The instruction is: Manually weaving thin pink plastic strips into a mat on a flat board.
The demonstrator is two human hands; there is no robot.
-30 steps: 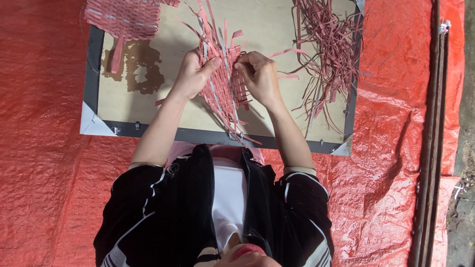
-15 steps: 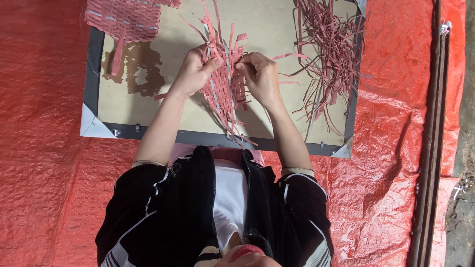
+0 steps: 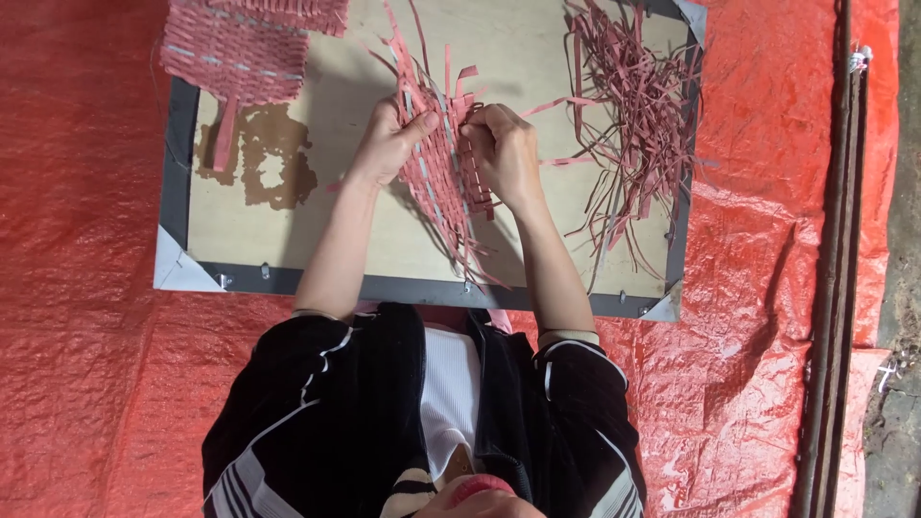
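A half-woven mat of pink strips (image 3: 436, 177) lies on a tan board (image 3: 317, 240), loose strip ends fanning out at its top and bottom. My left hand (image 3: 384, 144) grips the mat's left edge, thumb pressed over the weave. My right hand (image 3: 504, 153) is closed on the mat's right edge, fingers curled around several strips. Both hands sit close together over the middle of the board.
A pile of loose pink strips (image 3: 633, 115) covers the board's right side. A finished woven pink piece (image 3: 235, 48) lies at the top left, beside a brown stain (image 3: 264, 163). The board has a grey frame (image 3: 177, 163) and rests on a red tarp (image 3: 86, 288). A thin rod (image 3: 835, 240) runs along the right.
Both hands stayed on the mat with small finger movements. The loose strip ends at the top shifted slightly.
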